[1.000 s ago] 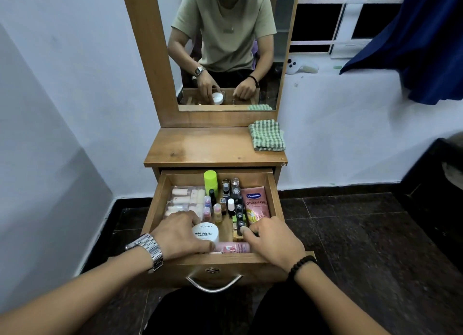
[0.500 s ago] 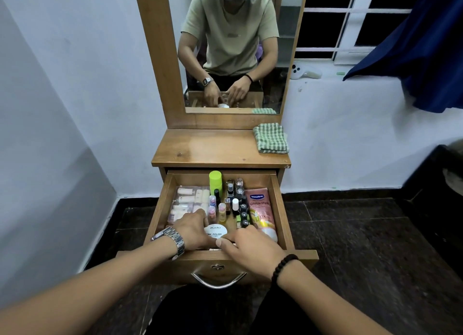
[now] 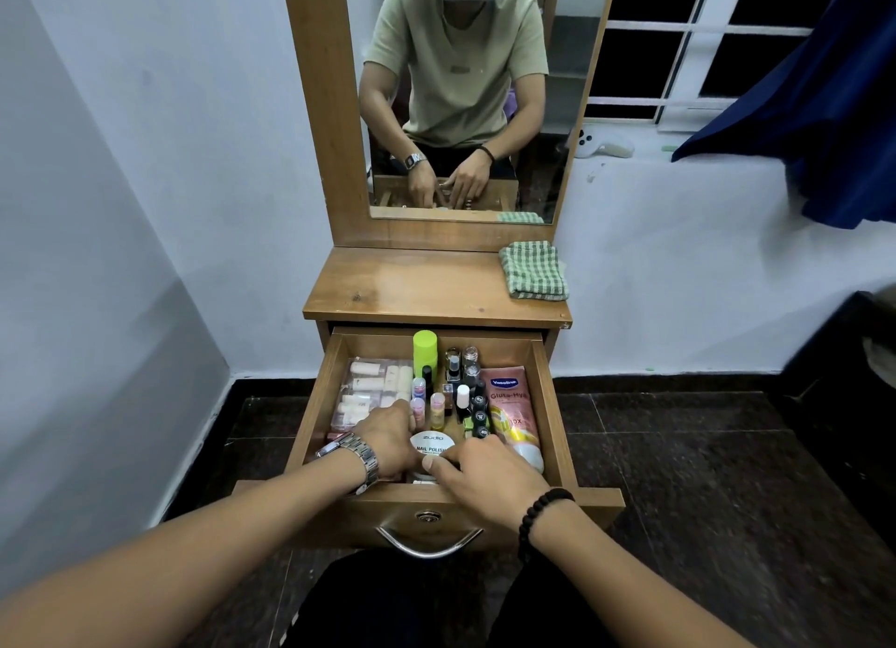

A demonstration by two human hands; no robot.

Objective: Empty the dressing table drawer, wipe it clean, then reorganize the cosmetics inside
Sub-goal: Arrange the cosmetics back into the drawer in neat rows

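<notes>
Now closing both hands — left hand (image 3: 388,441), right hand (image 3: 485,473) — fingers curled round the nail polish jar (image 3: 431,446), seemingly to settle it in the drawer (image 3: 550,405).

The wooden dressing table (image 3: 412,288) stands on a dark tiled floor (image 3: 703,453); a folded green checked cloth (image 3: 533,272) lies on the top's far right corner, against the mirror frame (image 3: 320,114)
</notes>
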